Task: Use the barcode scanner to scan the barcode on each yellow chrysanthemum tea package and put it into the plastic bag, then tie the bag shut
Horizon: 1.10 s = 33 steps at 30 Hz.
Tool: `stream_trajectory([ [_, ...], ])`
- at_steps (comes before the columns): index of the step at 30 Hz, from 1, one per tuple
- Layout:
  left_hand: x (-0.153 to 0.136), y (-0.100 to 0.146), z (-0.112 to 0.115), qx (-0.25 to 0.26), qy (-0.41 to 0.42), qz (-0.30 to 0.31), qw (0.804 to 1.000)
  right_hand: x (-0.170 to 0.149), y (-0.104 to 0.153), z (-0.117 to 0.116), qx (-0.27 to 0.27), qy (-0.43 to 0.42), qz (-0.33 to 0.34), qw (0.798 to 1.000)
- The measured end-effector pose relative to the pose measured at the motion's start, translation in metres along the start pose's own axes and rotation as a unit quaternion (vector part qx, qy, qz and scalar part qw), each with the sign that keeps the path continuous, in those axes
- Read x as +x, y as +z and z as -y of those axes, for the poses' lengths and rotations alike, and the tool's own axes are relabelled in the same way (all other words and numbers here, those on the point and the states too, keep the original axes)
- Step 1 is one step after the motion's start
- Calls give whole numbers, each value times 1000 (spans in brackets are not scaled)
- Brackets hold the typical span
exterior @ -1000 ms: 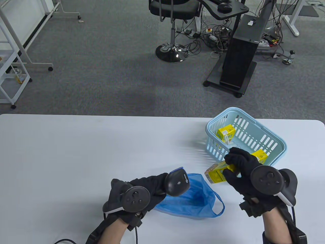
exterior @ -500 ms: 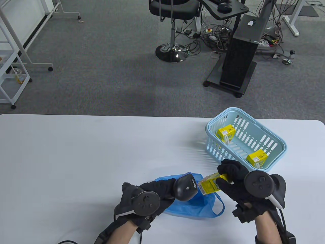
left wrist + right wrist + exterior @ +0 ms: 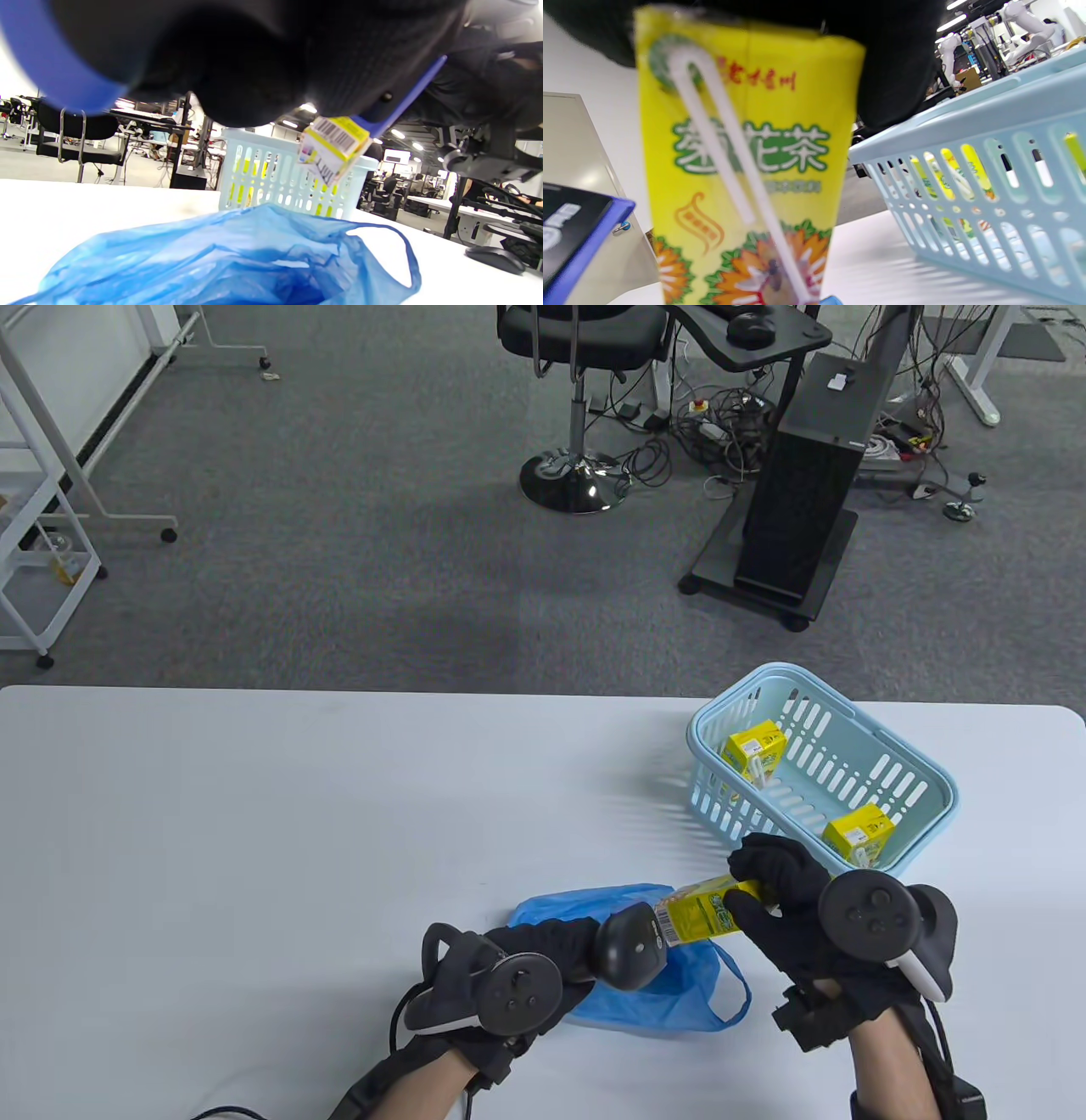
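Note:
My right hand [image 3: 768, 899] grips a yellow chrysanthemum tea package [image 3: 700, 909] above the table, its barcode end turned toward the scanner. The same package [image 3: 742, 169] fills the right wrist view, and its barcode face [image 3: 333, 146] shows in the left wrist view. My left hand [image 3: 543, 954] holds the black barcode scanner [image 3: 629, 954], whose head sits almost against the package's end. Both hover over the blue plastic bag [image 3: 653, 993], which lies crumpled on the table with its handle loop [image 3: 398, 262] to the right.
A light blue basket [image 3: 920, 802] stands at the right rear of the white table [image 3: 254, 814], with two more yellow tea packages [image 3: 753, 751] [image 3: 859, 831] inside. Beyond the far edge are an office chair [image 3: 577, 398] and a black computer stand [image 3: 802, 475].
My right hand carried the package from beside the basket leftward and down over the bag. My left hand brought the scanner rightward to meet the package's barcode end.

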State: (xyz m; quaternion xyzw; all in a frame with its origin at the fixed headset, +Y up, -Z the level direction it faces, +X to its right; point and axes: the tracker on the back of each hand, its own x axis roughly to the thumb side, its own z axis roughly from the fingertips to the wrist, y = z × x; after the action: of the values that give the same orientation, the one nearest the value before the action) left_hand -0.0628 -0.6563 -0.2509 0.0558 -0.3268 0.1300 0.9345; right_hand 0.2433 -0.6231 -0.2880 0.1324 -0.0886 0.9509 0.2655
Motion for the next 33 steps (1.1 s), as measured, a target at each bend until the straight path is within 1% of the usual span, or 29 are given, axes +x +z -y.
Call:
stream_trajectory([
  [8, 5, -2, 5, -10, -16, 9, 1000, 5, 0, 0, 4, -11, 4, 1000],
  [13, 8, -2, 7, -16, -20, 13, 1000, 5, 0, -2, 9, 7, 3, 1000],
  [21, -3, -2, 6, -26, 5, -5, 1000, 9, -1, -6, 21, -4, 9, 1000],
  [26, -14, 1, -5, -15, 34, -26, 999, 11, -1, -8, 29, 6, 10, 1000],
  [33, -43, 12, -27, 9, 74, -81, 994, 21, -1, -13, 38, 9, 28, 999],
])
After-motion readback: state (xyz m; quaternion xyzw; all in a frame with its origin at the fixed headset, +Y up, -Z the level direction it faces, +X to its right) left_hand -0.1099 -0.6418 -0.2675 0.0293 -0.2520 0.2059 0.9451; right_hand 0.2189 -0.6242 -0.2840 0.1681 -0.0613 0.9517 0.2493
